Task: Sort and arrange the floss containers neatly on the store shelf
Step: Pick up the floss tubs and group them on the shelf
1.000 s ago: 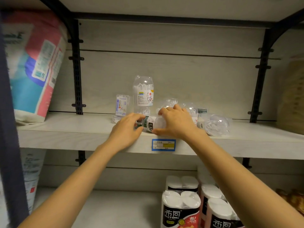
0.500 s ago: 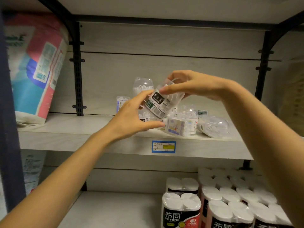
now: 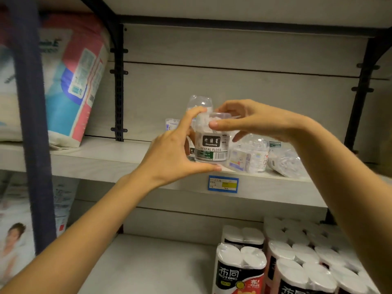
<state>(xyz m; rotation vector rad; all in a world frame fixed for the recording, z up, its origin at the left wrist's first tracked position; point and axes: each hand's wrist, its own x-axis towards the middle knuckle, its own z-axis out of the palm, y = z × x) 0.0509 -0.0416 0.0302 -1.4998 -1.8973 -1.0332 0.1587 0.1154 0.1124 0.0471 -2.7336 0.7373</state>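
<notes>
A clear floss container point(image 3: 211, 143) with a black "DENTAL FLOSS" label is held upright just above the front of the middle shelf point(image 3: 118, 158). My left hand point(image 3: 174, 151) cups its left side and base. My right hand point(image 3: 252, 119) grips its lid from the right. Behind it stands a taller clear container point(image 3: 200, 101), and a small one point(image 3: 170, 124) at the back left. To the right, a labelled container point(image 3: 250, 155) and a clear one point(image 3: 284, 161) lie tipped on the shelf.
A big pink-and-blue soft pack point(image 3: 70, 81) fills the shelf's left end. A blue price tag point(image 3: 223, 184) sits on the shelf edge. Toilet-roll packs point(image 3: 275, 262) crowd the lower shelf at right. Black brackets point(image 3: 118, 81) flank the bay.
The labelled container was lying on the shelf under both hands; it was lifted, tilted, and now stands upright between them. The view has moved closer.
</notes>
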